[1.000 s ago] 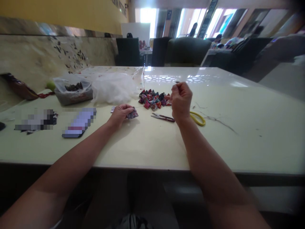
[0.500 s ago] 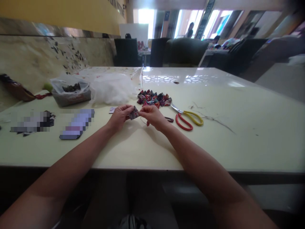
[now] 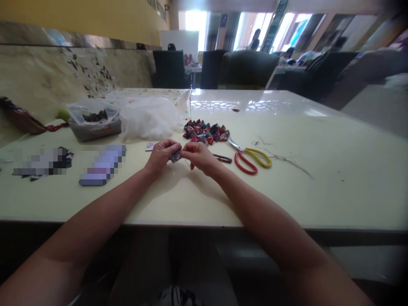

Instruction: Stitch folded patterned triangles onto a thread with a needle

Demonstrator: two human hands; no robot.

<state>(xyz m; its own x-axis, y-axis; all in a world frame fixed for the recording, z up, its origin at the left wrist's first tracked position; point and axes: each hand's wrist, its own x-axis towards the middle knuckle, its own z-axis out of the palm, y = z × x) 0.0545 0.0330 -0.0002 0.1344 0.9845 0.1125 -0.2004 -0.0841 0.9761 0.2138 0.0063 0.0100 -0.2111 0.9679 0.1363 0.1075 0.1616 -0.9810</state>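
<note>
My left hand [image 3: 161,155] and my right hand [image 3: 199,155] meet over the pale table [image 3: 318,187], both pinching one small patterned fabric piece [image 3: 176,156] between their fingertips. A thin thread runs from the piece under my right hand; a needle is too small to make out. Just beyond my hands lies a pile of several finished patterned fabric pieces [image 3: 205,131]. A small dark thread snipper [image 3: 222,158] rests right of my right hand, touching nothing.
Red-and-yellow scissors [image 3: 250,157] lie right of the snipper. White stuffing in clear plastic [image 3: 149,115] and a plastic tub of dark bits [image 3: 94,122] sit at the back left. Loose threads [image 3: 287,160] trail to the right. Dark chairs and people are far behind.
My right hand came down from a raised fist, where it pulled the thread up, to join my left hand on the fabric piece. The scissors, hidden before, show fully.
</note>
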